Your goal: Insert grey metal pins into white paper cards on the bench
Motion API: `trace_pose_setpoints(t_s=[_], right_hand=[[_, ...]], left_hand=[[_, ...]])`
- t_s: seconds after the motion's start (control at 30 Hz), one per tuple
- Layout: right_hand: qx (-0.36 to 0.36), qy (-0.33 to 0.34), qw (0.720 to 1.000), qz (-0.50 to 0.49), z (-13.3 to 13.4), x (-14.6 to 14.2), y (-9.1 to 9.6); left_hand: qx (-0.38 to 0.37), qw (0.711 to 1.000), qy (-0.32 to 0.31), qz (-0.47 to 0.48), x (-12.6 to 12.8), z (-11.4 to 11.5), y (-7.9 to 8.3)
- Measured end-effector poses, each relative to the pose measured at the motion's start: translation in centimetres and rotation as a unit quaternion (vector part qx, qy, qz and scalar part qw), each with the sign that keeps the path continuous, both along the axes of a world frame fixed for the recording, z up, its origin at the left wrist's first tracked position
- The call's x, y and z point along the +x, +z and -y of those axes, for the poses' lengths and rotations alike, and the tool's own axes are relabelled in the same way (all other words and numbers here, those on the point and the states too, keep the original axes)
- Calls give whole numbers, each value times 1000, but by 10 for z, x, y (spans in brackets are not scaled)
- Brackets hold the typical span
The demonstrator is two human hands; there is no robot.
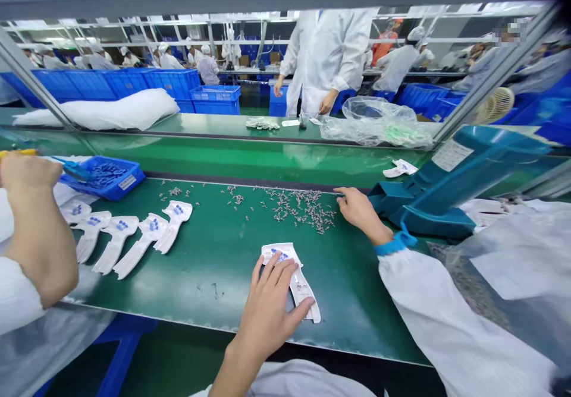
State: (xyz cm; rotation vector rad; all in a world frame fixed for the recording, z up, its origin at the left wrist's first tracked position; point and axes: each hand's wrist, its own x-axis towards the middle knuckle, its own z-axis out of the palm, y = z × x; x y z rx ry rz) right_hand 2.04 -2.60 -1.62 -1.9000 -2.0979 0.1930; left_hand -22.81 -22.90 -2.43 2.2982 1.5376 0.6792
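The person's left hand covers much of a white plastic packet with blue print, so its printing cannot be read. The tiny grey metal parts scattered on the green desk are too small to identify. Small dark pieces in a blue plastic crate blur together, and a co-worker's thin yellow tool is cut off by the left edge.

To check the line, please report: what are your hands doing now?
Left hand flat on white packet. Right hand at edge of small metal parts on green table. Teal machine beside right hand, not blocking.
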Motion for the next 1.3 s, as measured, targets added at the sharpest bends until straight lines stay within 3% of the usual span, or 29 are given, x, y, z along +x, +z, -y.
trace_pose_setpoints(t_s=[0.13,0.27,0.37,0.43,0.53,0.6,0.67,0.8,1.3], right_hand=[[-7,-19,1000,16,-25,-9,1],[-22,-16,999,21,-15,-11,9],[-42,34,999,0,20,-14,23],[-76,84,991,-69,57,-23,34],[-189,159,942,-227,115,-40,43],[-255,179,915,-256,144,-50,42],[-279,184,910,-247,160,-56,37],[-266,190,920,-217,165,-62,28],[-263,194,927,-186,165,-64,34]], left_hand=[[4,1000,-6,0,-2,0,-1],[-5,1000,-2,3,-1,0,1],[-11,1000,1,10,1,1,3],[-12,1000,4,18,2,1,4],[-12,1000,8,25,2,1,3],[-12,1000,6,25,2,1,2],[-13,1000,5,25,2,1,1],[-15,1000,6,24,2,0,0],[-21,1000,-1,24,2,1,0]])
